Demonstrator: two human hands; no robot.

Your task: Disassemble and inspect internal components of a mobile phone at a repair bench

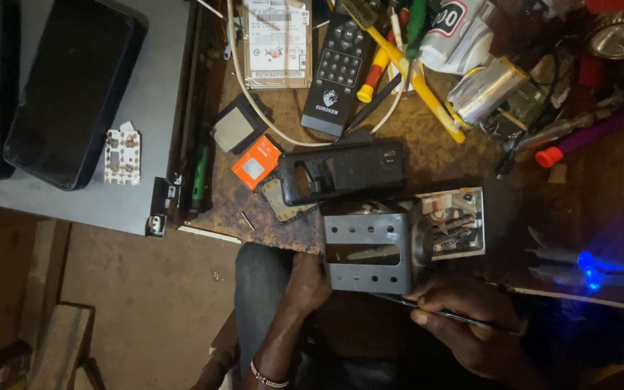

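My left hand (305, 283) rests against the left side of a grey metal bracket (370, 249) with holes, at the near edge of the workbench. Whether its fingers grip the bracket is hard to tell. My right hand (471, 325) is closed on a thin dark tool (399, 300), like tweezers or a fine screwdriver, whose tip points left under the bracket. Just beyond the bracket lies a black phone housing (344, 172) with an empty window. A small open box (453, 224) of tiny parts sits right of the bracket.
The cluttered brown bench holds an orange phone battery (254, 165), a black remote control (341, 68), a hard drive (277, 43), yellow and red screwdrivers (417, 79), a green-handled tool (201, 177) and a small circuit board (123, 156) on a grey surface. A blue light (588, 261) glows at right.
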